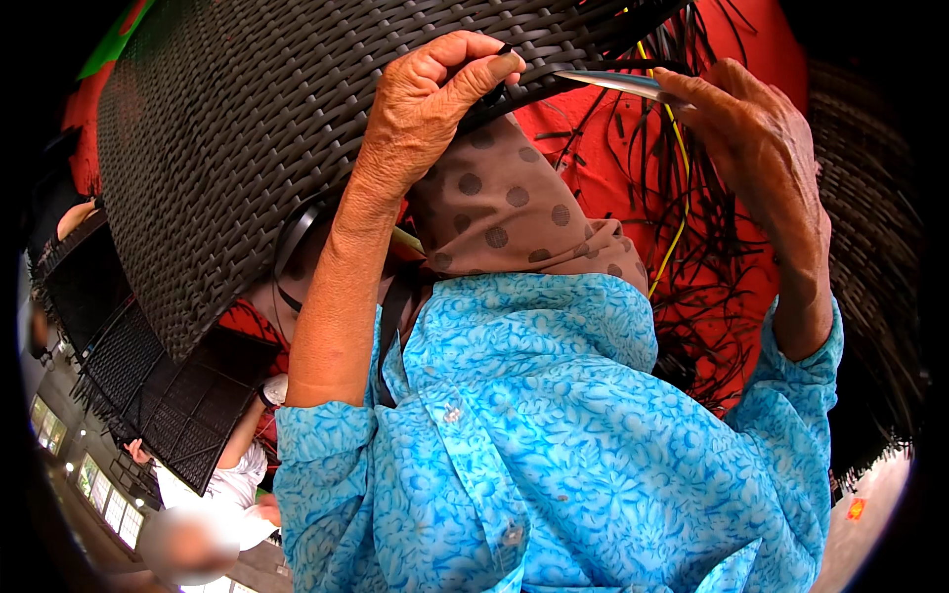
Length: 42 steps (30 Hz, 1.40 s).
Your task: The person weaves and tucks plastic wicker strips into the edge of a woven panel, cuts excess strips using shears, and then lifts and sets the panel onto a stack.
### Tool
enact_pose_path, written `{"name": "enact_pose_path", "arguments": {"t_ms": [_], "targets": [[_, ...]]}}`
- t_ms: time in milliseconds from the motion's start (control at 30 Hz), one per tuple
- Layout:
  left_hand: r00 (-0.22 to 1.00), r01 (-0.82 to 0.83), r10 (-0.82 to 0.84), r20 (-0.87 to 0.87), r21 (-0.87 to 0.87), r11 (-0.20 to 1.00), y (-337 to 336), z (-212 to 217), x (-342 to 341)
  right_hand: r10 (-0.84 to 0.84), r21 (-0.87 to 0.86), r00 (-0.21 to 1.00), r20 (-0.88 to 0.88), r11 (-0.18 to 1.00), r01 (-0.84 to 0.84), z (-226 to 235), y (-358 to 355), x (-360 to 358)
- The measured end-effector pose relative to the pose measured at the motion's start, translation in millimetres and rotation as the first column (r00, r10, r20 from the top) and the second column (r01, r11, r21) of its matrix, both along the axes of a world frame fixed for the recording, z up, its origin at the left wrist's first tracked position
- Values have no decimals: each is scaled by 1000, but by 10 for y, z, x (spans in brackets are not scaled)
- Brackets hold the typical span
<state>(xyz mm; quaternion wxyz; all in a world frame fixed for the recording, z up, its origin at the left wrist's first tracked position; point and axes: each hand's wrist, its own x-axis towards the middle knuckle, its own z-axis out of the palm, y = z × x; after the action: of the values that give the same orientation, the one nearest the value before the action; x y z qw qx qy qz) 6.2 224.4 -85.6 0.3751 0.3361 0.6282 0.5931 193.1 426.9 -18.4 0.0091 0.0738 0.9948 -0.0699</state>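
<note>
A large dark brown woven wicker panel [267,109] of flat plastic strands leans across my lap. At its lower right edge, my left hand [420,104] is closed, with thumb and fingers pinching a short black strand end [505,49]. My right hand [756,128] grips what look like scissors [618,82], their handles hidden in the palm. The slim, pointed metal blades reach left along the panel's edge, with the tip just short of my left fingertips. Loose black strands [682,198] hang below the right hand.
Red cloth [613,178] lies behind the strands, crossed by a yellow cord [684,178]. More dark woven work [860,198] stands at the right. At the lower left, another person in a white top [222,484] is beside dark wicker panels [168,395].
</note>
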Motion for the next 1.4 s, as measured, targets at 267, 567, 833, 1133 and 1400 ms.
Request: {"name": "enact_pose_path", "arguments": {"t_ms": [267, 567, 833, 1133, 1400], "targets": [[998, -11, 9, 66, 29, 1000, -17, -27, -43, 235, -147, 939, -253, 950, -277, -463, 2, -142], [999, -40, 40, 33, 28, 999, 25, -30, -18, 37, -119, 994, -107, 992, -50, -95, 60, 67], [999, -44, 44, 4, -19, 999, -3, -17, 6, -53, -72, 999, 6, 996, 53, 6, 13, 38], [996, -79, 80, -51, 21, 997, 21, -49, 8, 8, 31, 1000, -5, 999, -8, 69, -87, -82], [999, -49, 49, 20, -3, 999, 3, -43, -25, 93, -237, 978, -185, 962, -136, -449, 242, -38]]}}
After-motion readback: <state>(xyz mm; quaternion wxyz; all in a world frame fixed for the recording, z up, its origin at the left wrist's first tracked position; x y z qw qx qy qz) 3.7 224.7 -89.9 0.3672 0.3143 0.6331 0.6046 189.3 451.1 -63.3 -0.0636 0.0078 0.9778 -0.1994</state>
